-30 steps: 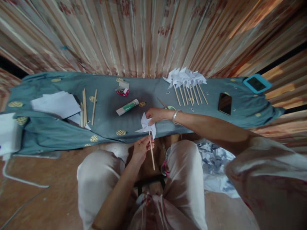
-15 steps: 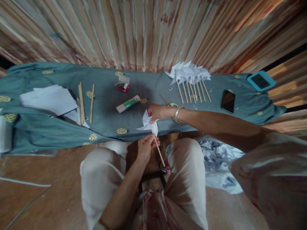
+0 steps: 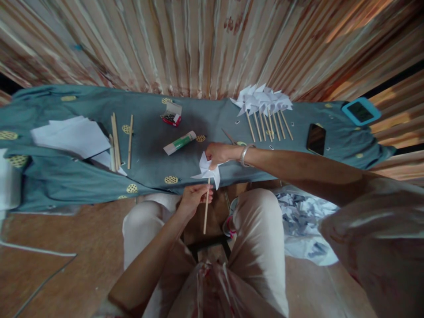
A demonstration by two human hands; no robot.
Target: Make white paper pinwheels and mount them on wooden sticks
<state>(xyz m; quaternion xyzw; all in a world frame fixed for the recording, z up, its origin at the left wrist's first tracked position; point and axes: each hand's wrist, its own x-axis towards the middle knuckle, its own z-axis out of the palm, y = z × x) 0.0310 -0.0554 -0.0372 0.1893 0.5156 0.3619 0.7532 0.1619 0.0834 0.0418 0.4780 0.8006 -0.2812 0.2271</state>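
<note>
A white paper pinwheel on a thin wooden stick is held between my two hands at the table's near edge. My left hand pinches the stick just below the paper blades, and the stick's lower end hangs over the gap between my knees. From the right, my right hand, with a silver bangle at the wrist, grips the pinwheel's upper part near its middle. Its fingertips partly hide the blades. Just behind this hand lies a pair of scissors, partly covered by the wrist.
On the teal tablecloth lie a glue stick, a small red box of pins, wooden sticks and white paper sheets. Several finished pinwheels, a phone and a blue-framed device are at right. A bag of paper scraps stands below.
The stick's lower end has swung left, so the stick is now nearly upright in view. My left hand has shifted slightly left with it; my right hand stays on the pinwheel.
</note>
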